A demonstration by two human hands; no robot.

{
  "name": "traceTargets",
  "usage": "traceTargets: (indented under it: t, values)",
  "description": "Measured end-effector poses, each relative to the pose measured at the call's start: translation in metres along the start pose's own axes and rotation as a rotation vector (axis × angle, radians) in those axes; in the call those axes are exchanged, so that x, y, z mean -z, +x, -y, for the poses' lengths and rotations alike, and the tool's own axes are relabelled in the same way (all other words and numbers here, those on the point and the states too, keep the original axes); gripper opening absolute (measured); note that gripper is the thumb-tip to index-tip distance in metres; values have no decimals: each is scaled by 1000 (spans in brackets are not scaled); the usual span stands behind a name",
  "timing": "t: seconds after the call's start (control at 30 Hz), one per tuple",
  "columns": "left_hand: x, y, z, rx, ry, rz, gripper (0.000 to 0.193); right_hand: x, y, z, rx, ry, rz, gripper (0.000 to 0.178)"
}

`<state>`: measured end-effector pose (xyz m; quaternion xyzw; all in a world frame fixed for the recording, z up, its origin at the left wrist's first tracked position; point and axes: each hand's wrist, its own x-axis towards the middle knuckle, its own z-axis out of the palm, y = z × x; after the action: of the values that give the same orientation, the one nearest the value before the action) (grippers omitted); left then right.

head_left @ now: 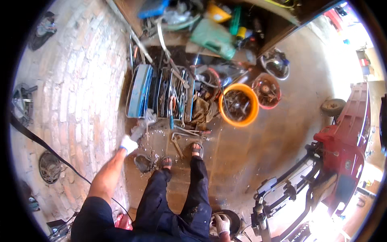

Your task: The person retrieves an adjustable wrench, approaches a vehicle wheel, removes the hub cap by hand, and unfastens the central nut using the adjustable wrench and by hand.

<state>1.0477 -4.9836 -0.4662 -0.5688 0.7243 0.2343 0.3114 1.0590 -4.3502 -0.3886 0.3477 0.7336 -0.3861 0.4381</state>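
Out to the left, my left hand (129,144) in a white glove is closed at the near end of a piece of translucent plastic (142,126), blurred, beside the tool box. My right hand (221,224), also gloved, is low by my right thigh, its fingers bent over a round dark wheel-like part (232,220). My body and the lower edge hide some of that part. Ahead of my feet stands an opened blue metal tool box (139,90) full of wrenches and pliers. A large rusty wrench (177,146) lies on the floor before my sandals.
An orange bucket (253,95) of metal parts and a red basin (278,96) stand beyond the tool box. A green plastic container (213,38) lies on the cluttered shelf. The brick wall (80,92) runs along the left; a red vehicle (342,141) with a metal frame stands right.
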Motion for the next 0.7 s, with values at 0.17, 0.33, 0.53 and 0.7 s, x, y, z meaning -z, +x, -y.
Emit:
traceTargets:
  t: [0.17,0.33,0.53,0.7]
  values:
    - [2,-116,-7,-166,90,114,47,-43,-47,91,202,80,8,26]
    - [-22,-208,-20,-415,-305,468,33,-91,-104,135,336,223,71,36]
    - [-15,-331,-54,-582,-325,954,18,-108,-154,121,261,807,138,52]
    - [-2,-407,-55,-683,-161,1247,20,-70,-193,106,501,1452,286,49]
